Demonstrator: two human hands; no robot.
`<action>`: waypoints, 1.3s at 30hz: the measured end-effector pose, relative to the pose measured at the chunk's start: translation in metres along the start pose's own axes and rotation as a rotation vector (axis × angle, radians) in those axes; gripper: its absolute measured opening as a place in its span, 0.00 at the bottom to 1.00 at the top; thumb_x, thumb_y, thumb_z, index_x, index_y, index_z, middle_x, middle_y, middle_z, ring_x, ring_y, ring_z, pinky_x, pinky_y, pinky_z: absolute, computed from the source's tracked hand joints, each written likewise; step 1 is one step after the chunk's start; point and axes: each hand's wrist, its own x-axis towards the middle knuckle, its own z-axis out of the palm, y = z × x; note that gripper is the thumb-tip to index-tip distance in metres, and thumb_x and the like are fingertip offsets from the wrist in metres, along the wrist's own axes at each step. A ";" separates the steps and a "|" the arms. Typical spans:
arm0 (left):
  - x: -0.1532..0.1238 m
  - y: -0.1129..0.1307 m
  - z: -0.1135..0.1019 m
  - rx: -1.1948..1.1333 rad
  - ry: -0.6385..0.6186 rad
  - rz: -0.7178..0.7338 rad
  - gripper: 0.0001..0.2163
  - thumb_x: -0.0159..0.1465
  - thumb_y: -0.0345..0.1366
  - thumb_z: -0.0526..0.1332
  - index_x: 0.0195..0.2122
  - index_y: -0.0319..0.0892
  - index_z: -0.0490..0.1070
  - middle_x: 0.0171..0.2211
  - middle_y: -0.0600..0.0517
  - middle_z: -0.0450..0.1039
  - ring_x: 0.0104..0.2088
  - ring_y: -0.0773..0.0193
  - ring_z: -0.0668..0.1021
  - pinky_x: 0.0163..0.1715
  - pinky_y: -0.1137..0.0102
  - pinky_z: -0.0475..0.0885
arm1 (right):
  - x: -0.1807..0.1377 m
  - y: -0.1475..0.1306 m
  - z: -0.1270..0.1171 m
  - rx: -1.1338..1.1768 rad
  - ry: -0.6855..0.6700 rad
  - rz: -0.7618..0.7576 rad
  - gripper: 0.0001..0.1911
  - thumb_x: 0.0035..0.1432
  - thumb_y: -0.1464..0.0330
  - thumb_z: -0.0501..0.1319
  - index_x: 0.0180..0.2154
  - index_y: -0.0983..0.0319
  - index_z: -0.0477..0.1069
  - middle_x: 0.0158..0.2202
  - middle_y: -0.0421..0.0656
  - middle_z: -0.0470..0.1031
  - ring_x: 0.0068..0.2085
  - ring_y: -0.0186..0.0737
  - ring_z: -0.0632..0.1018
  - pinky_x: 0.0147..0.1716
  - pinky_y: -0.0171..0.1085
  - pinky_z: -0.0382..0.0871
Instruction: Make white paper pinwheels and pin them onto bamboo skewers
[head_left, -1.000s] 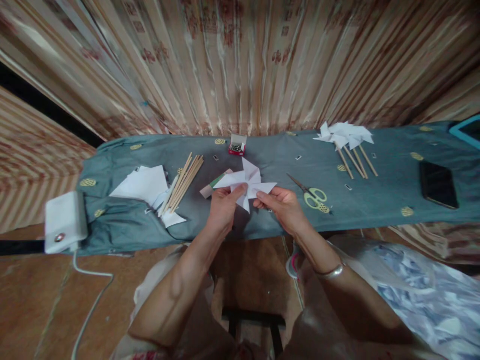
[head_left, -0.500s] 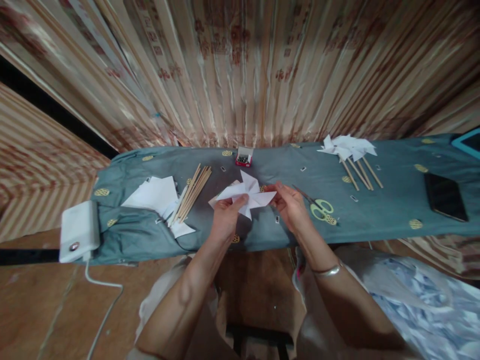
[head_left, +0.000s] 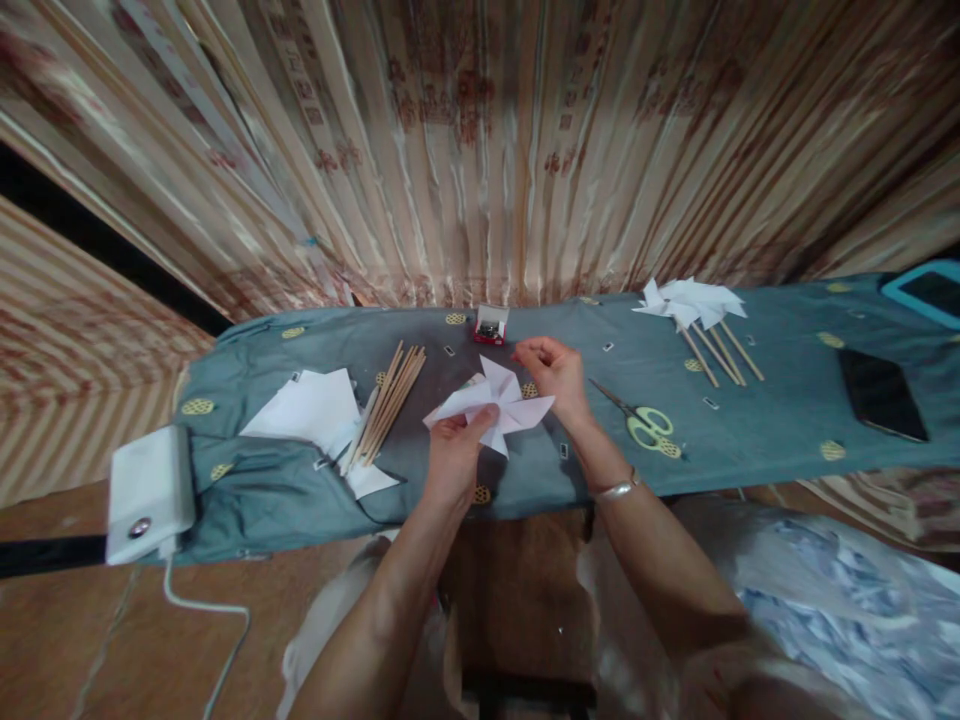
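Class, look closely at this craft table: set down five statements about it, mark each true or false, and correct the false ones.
1. The left hand holds a white paper pinwheel. True.
2. The right hand grips the scissors. False: they lie on the cloth, apart from it.
3. The bundle of wooden sticks lies left of the left hand. True.
4. The red box is closed. False: its lid is open.
5. The black phone lies left of the sticks. False: it lies far to their right.

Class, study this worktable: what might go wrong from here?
The paper pinwheel is pinched by the left hand alone, so its folds might slip. The red box stands open near the right hand; a knock could spill its small contents. The bare scissors beside that hand might nick it.
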 end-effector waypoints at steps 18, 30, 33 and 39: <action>-0.004 0.009 -0.015 0.036 0.026 -0.101 0.14 0.41 0.39 0.75 0.27 0.36 0.80 0.24 0.48 0.79 0.25 0.64 0.77 0.30 0.70 0.71 | 0.102 0.000 0.041 -1.166 -0.501 -0.499 0.10 0.53 0.74 0.62 0.37 0.65 0.80 0.58 0.55 0.68 0.64 0.58 0.61 0.61 0.55 0.58; -0.001 0.012 -0.017 -0.011 0.031 -0.105 0.15 0.41 0.39 0.75 0.28 0.36 0.81 0.24 0.49 0.79 0.26 0.63 0.78 0.32 0.69 0.72 | 0.108 0.014 0.045 -1.115 -0.464 -0.544 0.13 0.56 0.76 0.55 0.32 0.67 0.79 0.50 0.56 0.75 0.58 0.52 0.69 0.62 0.51 0.58; 0.000 0.013 -0.018 -0.005 0.034 -0.095 0.14 0.41 0.39 0.75 0.28 0.36 0.81 0.24 0.50 0.79 0.25 0.65 0.77 0.33 0.70 0.71 | 0.110 0.019 0.043 -1.103 -0.437 -0.545 0.14 0.56 0.75 0.54 0.31 0.66 0.79 0.46 0.55 0.77 0.57 0.50 0.71 0.63 0.50 0.58; 0.002 0.015 -0.021 -0.008 0.034 -0.070 0.14 0.42 0.39 0.75 0.27 0.36 0.81 0.24 0.50 0.79 0.27 0.64 0.78 0.34 0.71 0.71 | 0.112 0.020 0.038 -1.105 -0.412 -0.526 0.12 0.57 0.74 0.55 0.31 0.66 0.78 0.46 0.55 0.76 0.58 0.50 0.71 0.61 0.48 0.62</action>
